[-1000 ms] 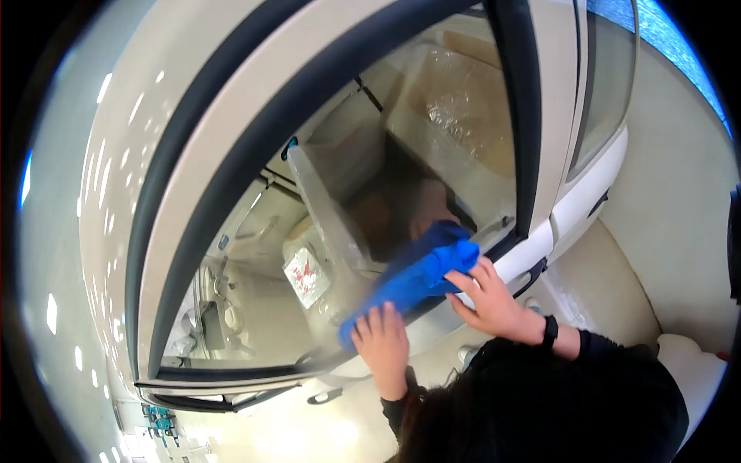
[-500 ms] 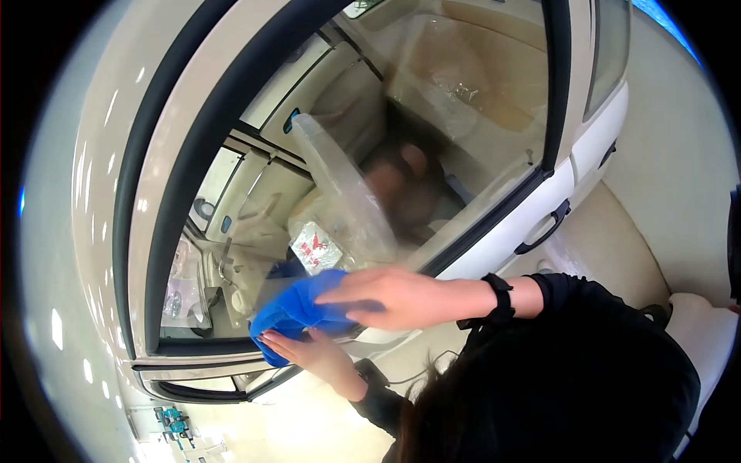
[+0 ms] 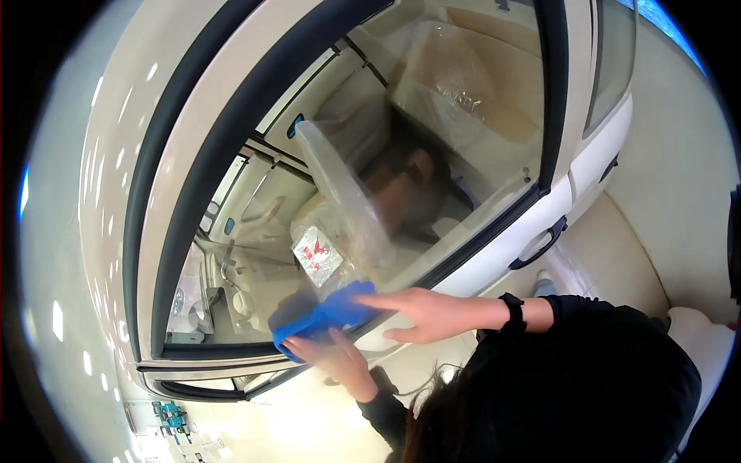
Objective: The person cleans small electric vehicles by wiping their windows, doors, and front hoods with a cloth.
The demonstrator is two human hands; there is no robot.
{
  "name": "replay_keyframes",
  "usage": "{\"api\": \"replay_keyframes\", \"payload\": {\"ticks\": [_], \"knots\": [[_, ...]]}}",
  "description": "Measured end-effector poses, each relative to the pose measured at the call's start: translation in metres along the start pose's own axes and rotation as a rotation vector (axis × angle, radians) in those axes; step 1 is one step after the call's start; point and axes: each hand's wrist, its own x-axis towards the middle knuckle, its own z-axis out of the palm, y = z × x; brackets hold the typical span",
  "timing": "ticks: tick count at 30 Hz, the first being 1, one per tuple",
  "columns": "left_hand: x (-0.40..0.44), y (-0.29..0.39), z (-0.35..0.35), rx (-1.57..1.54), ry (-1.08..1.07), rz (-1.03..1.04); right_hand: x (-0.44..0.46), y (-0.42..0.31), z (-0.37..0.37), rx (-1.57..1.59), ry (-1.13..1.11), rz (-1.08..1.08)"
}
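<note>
A blue cloth (image 3: 328,315) lies bunched against the lower corner of a car door window. My left hand (image 3: 340,363) grips its folded lower edge, fingers over the cloth and thumb apart. On its other side, my right hand (image 3: 424,312), wearing a black wrist strap, touches the cloth with stretched fingers, the thumb held away. The hands are slightly blurred. Through the window glass (image 3: 432,224) I see a plastic-covered seat (image 3: 340,185) and a silvery packet with red marks (image 3: 318,256).
A black window frame (image 3: 193,208) edges the glass. The door handle (image 3: 544,243) sits to the right, and a side mirror (image 3: 197,387) juts out at the lower left. Teal equipment (image 3: 171,420) stands farther off. A foot (image 3: 545,282) shows beside the door.
Both hands and the blue cloth have shifted a little to the right along the window's lower edge. The view of the car has also shifted slightly.
</note>
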Motion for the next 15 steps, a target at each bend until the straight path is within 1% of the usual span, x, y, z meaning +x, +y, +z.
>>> {"api": "replay_keyframes", "payload": {"ticks": [1, 2, 4, 5, 6, 8, 9, 11, 12, 14, 15], "knots": [[0.011, 0.015, 0.004, -0.003, 0.034, 0.024, -0.006, -0.010, -0.013, 0.005, 0.027, 0.045], [0.021, 0.031, 0.008, 0.001, 0.033, 0.024, -0.013, -0.018, -0.024, 0.009, 0.026, 0.044], [0.042, 0.071, 0.016, 0.066, 0.180, 0.230, -0.032, -0.030, -0.049, -0.052, 0.231, -0.130], [0.051, 0.101, 0.011, 0.069, 0.097, 0.184, -0.042, -0.033, -0.063, -0.085, 0.302, -0.169], [0.058, 0.121, 0.016, 0.050, 0.137, 0.280, -0.053, -0.036, -0.078, -0.082, 0.302, -0.168], [0.064, 0.161, 0.023, 0.038, 0.092, 0.294, -0.077, -0.043, -0.105, -0.163, 0.473, -0.175], [0.064, 0.181, 0.027, 0.036, 0.085, 0.294, -0.089, -0.046, -0.119, -0.161, 0.474, -0.169], [0.063, 0.216, 0.037, 0.055, 0.091, 0.291, -0.111, -0.050, -0.145, -0.203, 0.571, -0.103], [0.062, 0.230, 0.043, 0.046, 0.095, 0.286, -0.119, -0.050, -0.156, -0.214, 0.569, -0.101], [0.059, 0.252, 0.052, 0.022, 0.091, 0.359, -0.133, -0.049, -0.170, -0.169, 0.652, -0.003], [0.054, 0.258, 0.062, 0.008, 0.133, 0.375, -0.138, -0.049, -0.175, -0.173, 0.668, 0.027]]}}
